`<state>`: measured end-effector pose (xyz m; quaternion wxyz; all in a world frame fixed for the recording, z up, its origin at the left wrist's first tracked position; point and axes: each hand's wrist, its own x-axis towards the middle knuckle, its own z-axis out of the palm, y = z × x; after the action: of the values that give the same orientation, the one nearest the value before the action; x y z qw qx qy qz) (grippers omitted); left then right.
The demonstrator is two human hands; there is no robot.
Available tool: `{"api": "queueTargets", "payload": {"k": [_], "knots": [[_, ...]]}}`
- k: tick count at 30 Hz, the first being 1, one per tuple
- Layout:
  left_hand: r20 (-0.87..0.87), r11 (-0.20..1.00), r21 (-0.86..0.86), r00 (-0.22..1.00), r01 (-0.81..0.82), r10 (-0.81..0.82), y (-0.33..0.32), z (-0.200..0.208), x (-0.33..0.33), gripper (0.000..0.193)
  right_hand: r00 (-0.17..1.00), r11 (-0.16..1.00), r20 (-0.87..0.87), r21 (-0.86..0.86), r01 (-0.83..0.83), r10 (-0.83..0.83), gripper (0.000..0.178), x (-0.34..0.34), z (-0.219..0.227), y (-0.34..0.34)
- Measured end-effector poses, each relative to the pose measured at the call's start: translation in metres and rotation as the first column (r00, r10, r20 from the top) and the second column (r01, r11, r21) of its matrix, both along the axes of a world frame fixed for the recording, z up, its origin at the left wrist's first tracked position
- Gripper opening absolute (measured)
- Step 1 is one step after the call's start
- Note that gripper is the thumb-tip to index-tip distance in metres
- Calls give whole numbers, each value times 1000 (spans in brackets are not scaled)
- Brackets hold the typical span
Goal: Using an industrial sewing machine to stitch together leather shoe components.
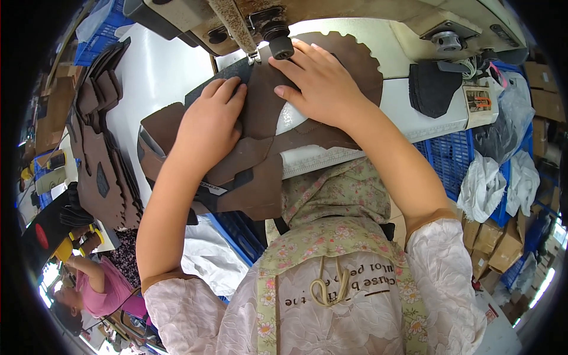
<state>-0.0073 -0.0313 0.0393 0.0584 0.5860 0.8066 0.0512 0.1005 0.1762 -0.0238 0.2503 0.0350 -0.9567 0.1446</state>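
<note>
Head view: two bare hands, one sewing machine (367, 15), one brown workpiece (260, 127). The workpiece lies on the white desk (154, 65), its upper part beneath the presser foot (254, 57); its panels overlap and cannot be counted. The left hand (210, 121) rests on it left of the foot, fingers bent and close together; whether they pinch cannot be told. The right hand (322, 89) lies on it right of the foot, fingers slightly spread, thumb apart. Also noted: one brown stack (106, 171) at left and one black stack (435, 89) at right, layers uncountable; one ruler strip (331, 158) along the near edge.
</note>
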Motion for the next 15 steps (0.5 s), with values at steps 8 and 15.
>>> {"api": "queueTargets", "payload": {"k": [8, 15], "knots": [[67, 993, 29, 992, -112, 109, 7, 5, 12, 67, 998, 998, 44, 25, -54, 53, 44, -5, -1, 14], [113, 1000, 2, 993, -18, 17, 0, 9, 0, 67, 982, 981, 126, 148, 124, -144, 38, -4, 6, -11]]}}
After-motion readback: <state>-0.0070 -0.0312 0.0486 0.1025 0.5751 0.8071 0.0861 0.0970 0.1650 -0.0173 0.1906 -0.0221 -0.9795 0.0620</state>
